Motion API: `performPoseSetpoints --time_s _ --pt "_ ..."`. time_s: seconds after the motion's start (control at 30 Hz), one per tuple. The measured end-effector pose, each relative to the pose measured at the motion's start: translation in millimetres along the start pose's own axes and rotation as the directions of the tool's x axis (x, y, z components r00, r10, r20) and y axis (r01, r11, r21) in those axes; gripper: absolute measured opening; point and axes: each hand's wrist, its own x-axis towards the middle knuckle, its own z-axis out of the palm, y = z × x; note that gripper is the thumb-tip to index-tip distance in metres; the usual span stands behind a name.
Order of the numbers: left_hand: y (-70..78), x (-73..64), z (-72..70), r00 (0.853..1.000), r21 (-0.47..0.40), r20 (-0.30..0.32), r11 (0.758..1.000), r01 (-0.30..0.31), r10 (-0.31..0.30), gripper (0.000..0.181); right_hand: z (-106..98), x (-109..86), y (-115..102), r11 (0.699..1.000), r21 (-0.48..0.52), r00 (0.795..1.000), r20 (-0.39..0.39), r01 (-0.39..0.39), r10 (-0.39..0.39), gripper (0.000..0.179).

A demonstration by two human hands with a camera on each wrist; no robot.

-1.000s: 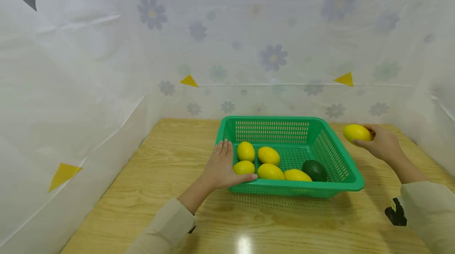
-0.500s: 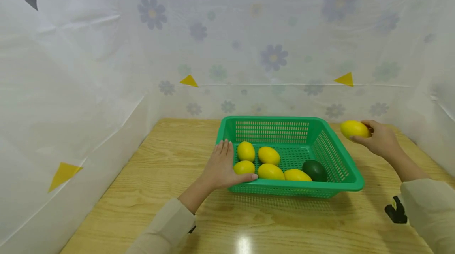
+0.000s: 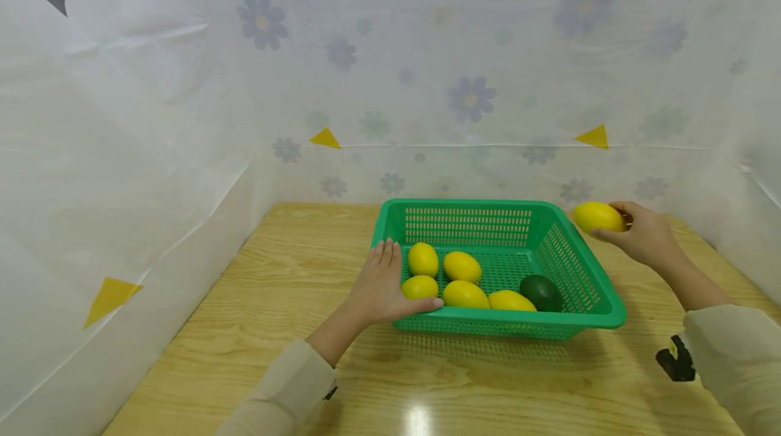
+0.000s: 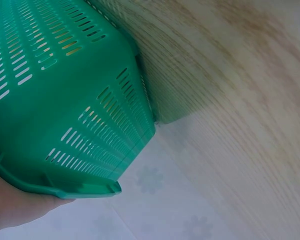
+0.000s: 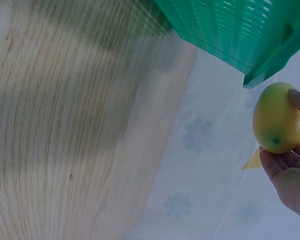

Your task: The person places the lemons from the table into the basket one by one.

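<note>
My right hand [image 3: 648, 238] pinches a yellow lemon [image 3: 593, 217] between thumb and fingers, raised beside the right rim of a green plastic basket [image 3: 488, 318]. The right wrist view shows this lemon [image 5: 277, 117] with a small green stem spot, near the basket corner. My left hand [image 3: 379, 290] rests on the basket's front left corner, fingers straight over the left rim and thumb along the front one. Inside lie several lemons [image 3: 466, 294], mostly to the left and front. A dark green, avocado-like fruit [image 3: 541, 293] sits at the front right, partly hidden by the rim.
The basket stands on a light wooden table [image 3: 274, 273]. White flower-printed sheeting [image 3: 390, 83] encloses the back and both sides. Dark straps with black fittings [image 3: 676, 359] show at the sleeves.
My right hand has carried the lemon left and slightly up, toward the basket's right rim. The left hand, the basket and the fruit inside have stayed in place.
</note>
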Motion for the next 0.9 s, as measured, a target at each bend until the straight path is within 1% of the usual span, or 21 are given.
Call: performPoseSetpoints --time_s 0.33,0.9 --pt "0.8 -0.7 -0.8 1.0 -0.009 0.004 1.0 0.006 -0.006 0.11 5 2.2 -17 0.999 0.021 0.999 -0.014 0.044 -0.044 0.062" --pt "1.2 0.5 0.2 1.0 0.003 0.013 1.0 0.022 -0.022 0.111 14 4.7 -37 0.995 0.078 0.997 0.022 0.066 -0.068 0.062"
